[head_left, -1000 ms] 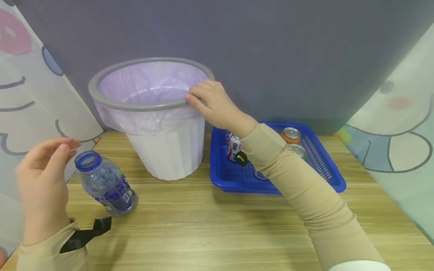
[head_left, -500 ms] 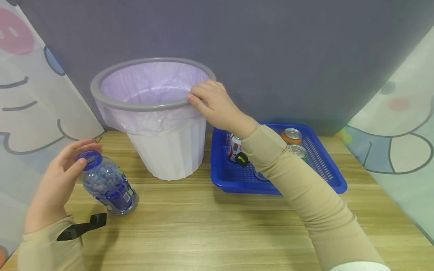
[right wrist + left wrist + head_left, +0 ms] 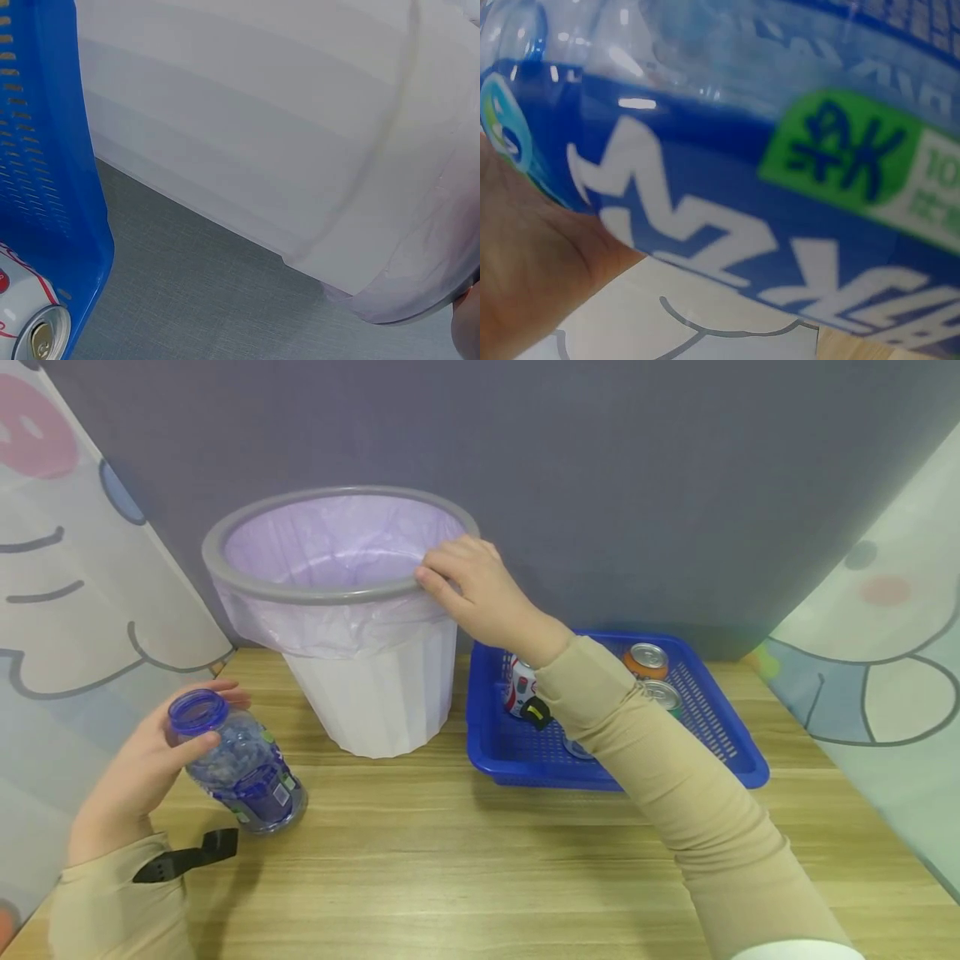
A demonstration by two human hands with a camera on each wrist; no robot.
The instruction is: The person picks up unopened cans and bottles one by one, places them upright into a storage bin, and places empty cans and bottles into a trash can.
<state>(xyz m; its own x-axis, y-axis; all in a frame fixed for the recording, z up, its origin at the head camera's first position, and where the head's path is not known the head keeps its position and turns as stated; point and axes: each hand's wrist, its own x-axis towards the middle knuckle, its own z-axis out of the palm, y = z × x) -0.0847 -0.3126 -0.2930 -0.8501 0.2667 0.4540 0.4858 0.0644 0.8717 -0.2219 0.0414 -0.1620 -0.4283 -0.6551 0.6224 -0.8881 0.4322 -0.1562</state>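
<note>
A clear plastic jar (image 3: 247,772) with an open blue neck and a blue label stands on the table at the left. My left hand (image 3: 150,752) holds its shoulder, thumb on the near side and fingers behind. In the left wrist view the label of the jar (image 3: 705,195) fills most of the picture, with part of the left hand (image 3: 540,247) against it. My right hand (image 3: 472,585) grips the grey rim of a white trash can (image 3: 375,693), thumb outside and fingers over the edge. A pale purple liner bag (image 3: 300,543) lines the can and folds over its outside.
A blue plastic basket (image 3: 483,760) sits right of the trash can, partly under my right forearm. In it stand several drink cans, among them a red and white can (image 3: 517,687) and an orange can (image 3: 647,662). A dark grey panel (image 3: 637,485) rises behind the wooden table (image 3: 450,877).
My left hand has moved right and onto the jar, from beside its neck to a hold around its shoulder. The right hand has stayed on the trash can's rim.
</note>
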